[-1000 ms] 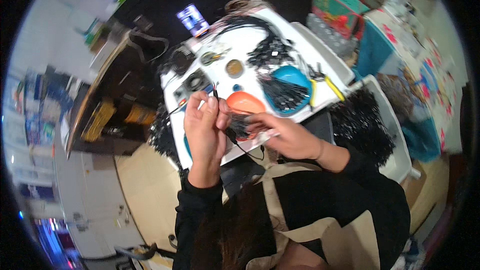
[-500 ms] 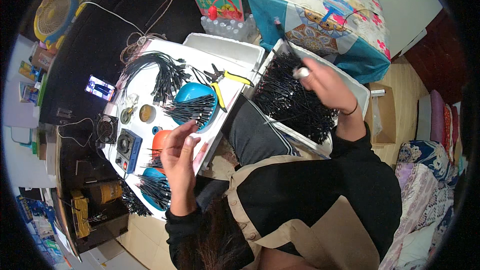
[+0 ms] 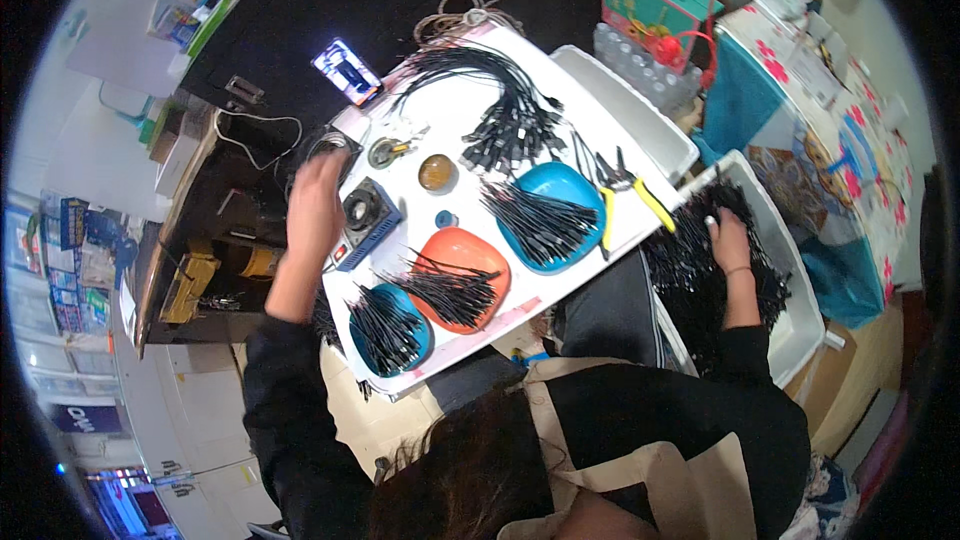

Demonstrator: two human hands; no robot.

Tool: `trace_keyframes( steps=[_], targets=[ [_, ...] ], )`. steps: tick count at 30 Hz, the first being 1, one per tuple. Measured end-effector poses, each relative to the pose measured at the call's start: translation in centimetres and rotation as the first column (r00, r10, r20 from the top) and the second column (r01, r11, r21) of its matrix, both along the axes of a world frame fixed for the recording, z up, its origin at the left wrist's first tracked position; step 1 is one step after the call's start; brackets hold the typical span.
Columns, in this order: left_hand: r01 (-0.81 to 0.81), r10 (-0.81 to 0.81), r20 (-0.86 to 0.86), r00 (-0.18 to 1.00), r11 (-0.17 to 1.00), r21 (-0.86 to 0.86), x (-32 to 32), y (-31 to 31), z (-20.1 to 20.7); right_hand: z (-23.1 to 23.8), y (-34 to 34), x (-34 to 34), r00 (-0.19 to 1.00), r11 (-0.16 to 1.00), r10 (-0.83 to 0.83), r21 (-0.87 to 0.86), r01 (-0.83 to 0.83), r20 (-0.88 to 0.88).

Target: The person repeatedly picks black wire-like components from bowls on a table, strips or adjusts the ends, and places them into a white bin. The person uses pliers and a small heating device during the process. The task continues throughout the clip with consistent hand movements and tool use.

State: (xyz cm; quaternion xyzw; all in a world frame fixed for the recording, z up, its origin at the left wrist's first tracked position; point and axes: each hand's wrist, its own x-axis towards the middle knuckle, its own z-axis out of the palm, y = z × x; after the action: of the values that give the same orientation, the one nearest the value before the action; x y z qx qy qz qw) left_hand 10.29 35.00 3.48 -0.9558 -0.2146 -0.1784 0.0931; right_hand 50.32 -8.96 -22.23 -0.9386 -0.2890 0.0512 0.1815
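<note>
My left hand [image 3: 315, 202] reaches over the table's far left edge, fingers stretched toward a small black fan [image 3: 337, 143] that it partly covers. Beside that hand is a blue box-shaped device [image 3: 372, 225] with a round black top and a red switch. My right hand [image 3: 733, 242] rests on a heap of black cables [image 3: 690, 280] in a white foam box [image 3: 790, 230]; its fingertips are partly lost among them, and a white covering shows on one digit. Bundles of short black cables lie in a blue tray [image 3: 548, 178], an orange tray [image 3: 462, 245] and another blue tray [image 3: 424, 338].
Yellow-handled pliers [image 3: 650, 202] lie near the table's right corner. A cable bundle [image 3: 515, 125], a round amber tin [image 3: 436, 173] and a lit phone [image 3: 347, 72] are farther back. Behind the foam box stand plastic bottles [image 3: 640, 65], a green carton [image 3: 655, 10] and a cloth-covered table [image 3: 745, 100].
The view has turned, shifting the table right in the picture. My left hand has gone from beside the trays to the fan; my right hand has come down onto the cable heap.
</note>
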Motion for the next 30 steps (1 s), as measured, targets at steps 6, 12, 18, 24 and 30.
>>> trace_keyframes(
  steps=[6, 12, 18, 24, 30],
  targets=[
    [-0.069, 0.241, -0.279, 0.930, 0.856, 0.512, 4.6, 12.9, 0.9, -0.2, 0.6, 1.3, 0.998, 0.981, 0.010, 0.192, 0.004, -0.068],
    [0.059, 0.328, -0.501, 0.801, 0.790, 0.610, 7.7, 19.7, -1.1, -1.7, 0.9, 1.4, 0.995, 0.995, -0.019, 0.093, 0.027, -0.093],
    [0.088, 0.371, -0.571, 0.733, 0.779, 0.620, 8.6, 22.6, -2.7, -3.3, 0.6, 2.6, 0.998, 0.997, 0.005, 0.077, 0.000, -0.058],
    [-0.332, 0.541, -0.142, 0.829, 0.681, 0.653, 8.2, 23.1, -2.0, -3.3, -1.5, 2.8, 1.000, 1.000, 0.008, 0.018, -0.008, 0.004],
    [-0.507, 0.476, 0.187, 0.859, 0.744, 0.435, 2.1, 18.6, 1.6, -0.1, -1.9, 2.7, 1.000, 1.000, -0.007, 0.030, 0.008, -0.018]
  ],
)
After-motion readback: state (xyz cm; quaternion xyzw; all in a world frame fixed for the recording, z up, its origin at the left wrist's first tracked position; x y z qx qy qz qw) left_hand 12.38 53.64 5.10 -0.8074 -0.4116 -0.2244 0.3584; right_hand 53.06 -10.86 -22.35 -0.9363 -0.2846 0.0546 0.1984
